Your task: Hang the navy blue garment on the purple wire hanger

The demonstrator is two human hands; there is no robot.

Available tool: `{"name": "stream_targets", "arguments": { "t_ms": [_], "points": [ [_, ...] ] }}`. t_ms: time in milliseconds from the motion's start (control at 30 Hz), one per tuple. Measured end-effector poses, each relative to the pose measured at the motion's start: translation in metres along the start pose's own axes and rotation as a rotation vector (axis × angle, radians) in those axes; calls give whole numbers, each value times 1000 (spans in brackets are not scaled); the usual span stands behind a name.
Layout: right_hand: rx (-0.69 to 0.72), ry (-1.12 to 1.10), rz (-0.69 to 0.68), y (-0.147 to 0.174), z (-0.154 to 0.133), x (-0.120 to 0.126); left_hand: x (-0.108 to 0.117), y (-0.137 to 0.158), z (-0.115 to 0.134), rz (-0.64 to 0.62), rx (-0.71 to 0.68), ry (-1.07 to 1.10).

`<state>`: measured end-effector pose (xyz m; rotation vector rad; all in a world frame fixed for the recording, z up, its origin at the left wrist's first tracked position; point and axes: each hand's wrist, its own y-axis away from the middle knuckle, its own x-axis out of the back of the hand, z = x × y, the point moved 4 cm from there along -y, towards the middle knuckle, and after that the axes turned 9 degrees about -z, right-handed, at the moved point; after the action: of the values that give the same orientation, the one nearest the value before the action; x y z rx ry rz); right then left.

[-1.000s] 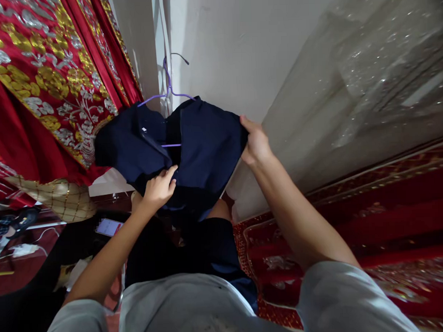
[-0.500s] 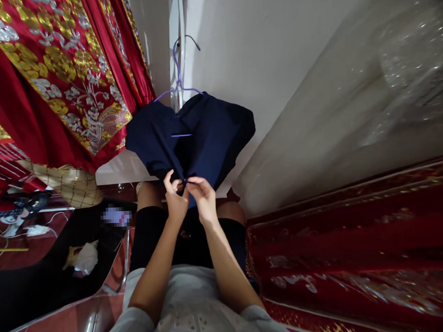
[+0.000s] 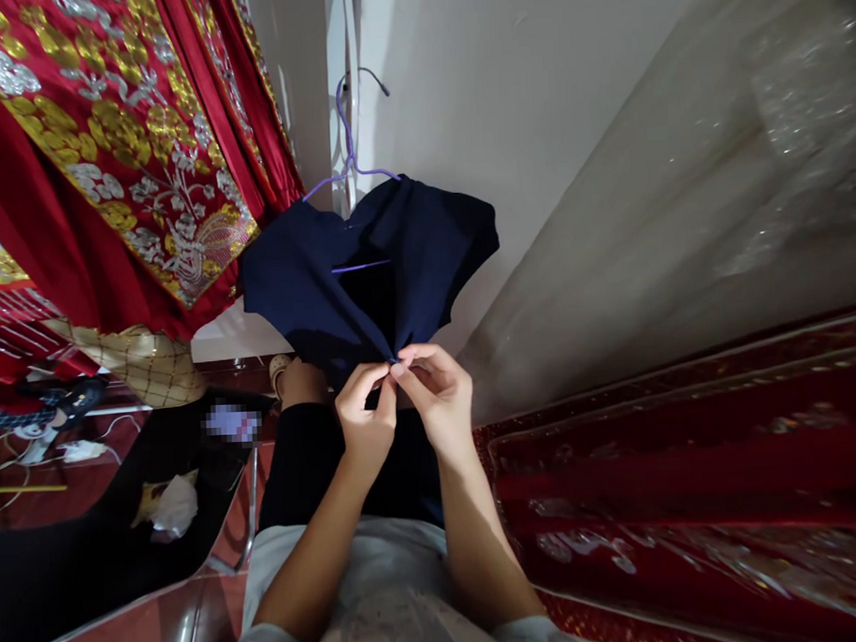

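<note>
A dark navy garment [image 3: 293, 279], short-sleeved and gaping at the front, hangs on a purple wire hanger [image 3: 350, 155]. The hanger's lower bar shows through the gap. My left hand [image 3: 367, 407] pinches the left front edge low down, thumb and forefinger pressed together. Right beside it, my right hand [image 3: 437, 386] pinches the other front edge, so the fingertips of both hands meet where the two edges come together. Whatever small fastening may lie between the fingertips is hidden.
Red cloth with gold and silver embroidery [image 3: 133, 135] hangs at the left. A black bench [image 3: 77, 549] holds a crumpled white packet [image 3: 174, 508]. Plastic sheeting [image 3: 641, 210] covers the right side, above red embroidered fabric [image 3: 672, 462]. Cables and a power strip [image 3: 83, 451] lie on the floor.
Both hands have moved right and slightly lower, drawing the garment's front edges with them. The gap has widened, and my left fingers, more spread before, are now curled into a pinch.
</note>
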<state>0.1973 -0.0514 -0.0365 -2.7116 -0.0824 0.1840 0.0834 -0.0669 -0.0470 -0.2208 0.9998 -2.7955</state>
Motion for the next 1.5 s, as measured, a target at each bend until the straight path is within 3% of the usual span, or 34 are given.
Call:
{"name": "stream_targets", "arguments": {
  "t_ms": [167,267,333,433,533,633,933,1233,1333,1500],
  "points": [
    [133,71,-76,6,-25,-3,13,-8,29,-12,-110,-25],
    [205,115,-31,6,-32,-1,14,-11,35,-41,-106,6],
    [235,134,-6,4,-34,3,13,-11,34,-88,-54,21],
    [204,149,-72,1,-33,8,11,-9,24,-152,80,119],
    [121,155,-175,-1,-28,11,11,-8,15,-115,182,231],
    [84,138,-190,-2,-23,12,10,-9,10,-91,212,237],
    [32,249,-143,-4,-12,13,16,-8,8,-161,184,103],
    [179,281,-75,-6,-10,-3,28,-16,26,-248,23,-116],
    [259,365,-65,-34,-14,-6,32,-18,31,-287,-5,-149],
    [393,544,-86,-139,-32,-6,25,-21,35,-392,-1,-177]
  ]
}}
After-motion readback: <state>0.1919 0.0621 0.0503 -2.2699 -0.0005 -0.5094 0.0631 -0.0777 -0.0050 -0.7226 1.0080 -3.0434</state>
